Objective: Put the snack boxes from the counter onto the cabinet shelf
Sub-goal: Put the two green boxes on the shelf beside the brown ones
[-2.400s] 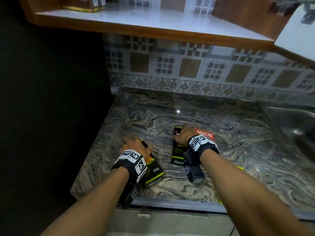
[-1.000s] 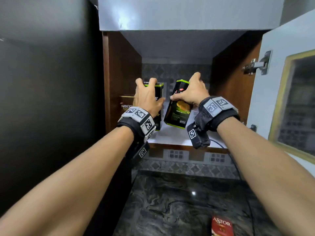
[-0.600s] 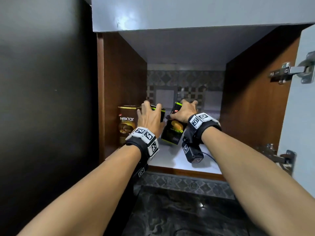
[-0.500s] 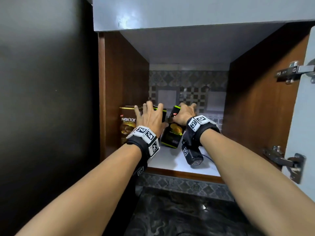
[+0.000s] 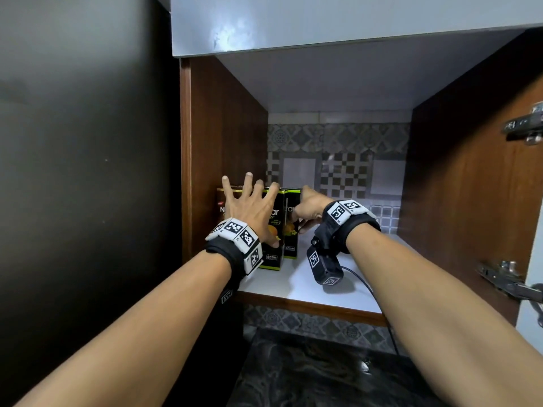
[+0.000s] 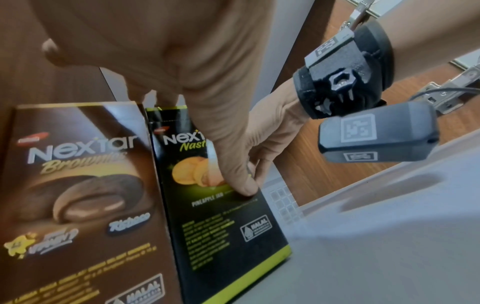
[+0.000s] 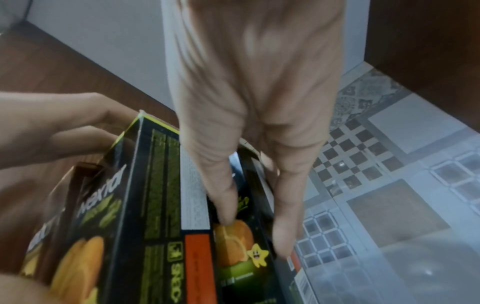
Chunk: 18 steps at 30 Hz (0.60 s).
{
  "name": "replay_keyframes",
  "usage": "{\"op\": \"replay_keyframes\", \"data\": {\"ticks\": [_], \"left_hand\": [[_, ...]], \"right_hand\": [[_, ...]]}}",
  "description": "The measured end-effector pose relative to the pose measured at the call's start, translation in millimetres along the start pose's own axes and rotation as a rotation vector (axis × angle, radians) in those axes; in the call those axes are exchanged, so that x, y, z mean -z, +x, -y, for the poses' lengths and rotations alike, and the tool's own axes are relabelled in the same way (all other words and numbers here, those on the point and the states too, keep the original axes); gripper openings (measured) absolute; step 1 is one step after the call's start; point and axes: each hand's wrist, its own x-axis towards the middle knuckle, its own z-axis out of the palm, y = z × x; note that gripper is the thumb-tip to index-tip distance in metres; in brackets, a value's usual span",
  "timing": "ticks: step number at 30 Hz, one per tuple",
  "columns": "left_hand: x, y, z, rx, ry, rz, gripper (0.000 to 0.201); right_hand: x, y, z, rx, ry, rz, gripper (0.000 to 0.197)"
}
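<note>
Two black pineapple snack boxes [image 5: 274, 230] stand upright on the cabinet shelf [image 5: 296, 282], beside a brown box [image 6: 78, 195]. The left hand [image 5: 249, 207] is spread open, only its thumb steadying the nearer box. The right hand [image 5: 308, 208] pinches the farther box [image 7: 233, 236], seemingly to square it against its neighbour.

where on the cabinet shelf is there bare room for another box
Bare white shelf lies right of the right-hand pineapple box, out to the right cabinet wall, and along the front edge. The left end is crowded: brownie box, two pineapple boxes, both hands.
</note>
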Motion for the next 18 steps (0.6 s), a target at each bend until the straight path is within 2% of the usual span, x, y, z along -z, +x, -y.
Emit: {"op": "replay_keyframes", "data": {"ticks": [2,3,5,6,8,11,12,15,18], "left_hand": [[-1,1,0,-0.001,0.006,-0.002,0.127],[-2,1,0,0.0,0.005,-0.001,0.127],[-3,0,0,0.002,0.001,0.005,0.128],[-3,0,0,0.003,0.0,0.008,0.128],[-4,-1,0,0.005,0.001,0.011,0.128],[-6,-2,0,0.004,0.007,0.006,0.129],[-6,-2,-1,0.004,0.009,0.009,0.13],[-3,-2,-2,0.001,0.027,0.005,0.135],[5,-9,0,0.001,0.015,-0.028,0.135]], "right_hand": [[-1,-16,3,0.005,-0.033,0.103,0.082],[-1,-29,6,0.012,-0.055,0.168,0.071],[-3,-42,7,-0.01,-0.107,0.276,0.032],[-2,-48,7,-0.015,-0.127,0.318,0.025],[-3,-56,7,-0.022,-0.152,0.379,0.034],[-3,-66,8,-0.015,-0.203,0.44,0.079],[-3,-69,9,-0.014,-0.208,0.442,0.087],[-2,-75,10,-0.011,-0.219,0.402,0.084],[1,-89,11,-0.038,-0.204,0.329,0.098]]}}
